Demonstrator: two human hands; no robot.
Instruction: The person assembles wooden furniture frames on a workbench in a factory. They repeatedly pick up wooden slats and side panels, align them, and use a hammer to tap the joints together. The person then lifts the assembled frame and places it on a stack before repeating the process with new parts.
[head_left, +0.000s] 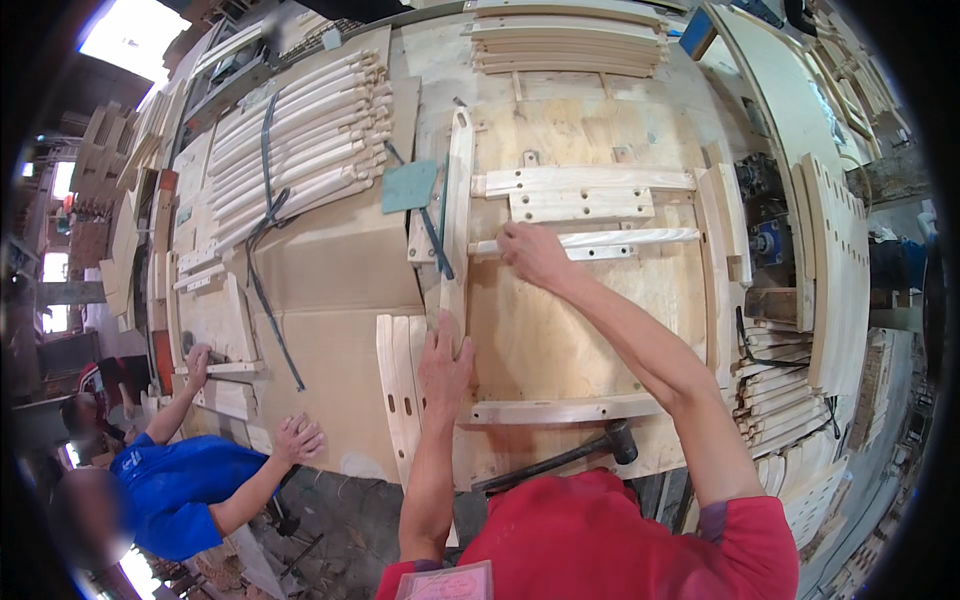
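Note:
My right hand (533, 254) is closed on the left end of a pale wooden rail (640, 238) lying crosswise. That end sits close to a long slotted wooden post (458, 200) on the left. My left hand (445, 370) lies along the lower part of this post, fingers stretched and thumb apart. Above the rail are a short drilled board (580, 206) and another drilled rail (590, 180). A further post (712, 270) stands along the right side, and a crosspiece (560, 411) lies nearest me.
A black mallet (560, 458) lies at the near edge. Strapped slats (300, 140) are stacked left, with slotted pieces (400, 370) beside my left arm. A green card (409, 187) lies by the post. More boards (565, 40) lie far off. A co-worker in blue (190, 490) works at left.

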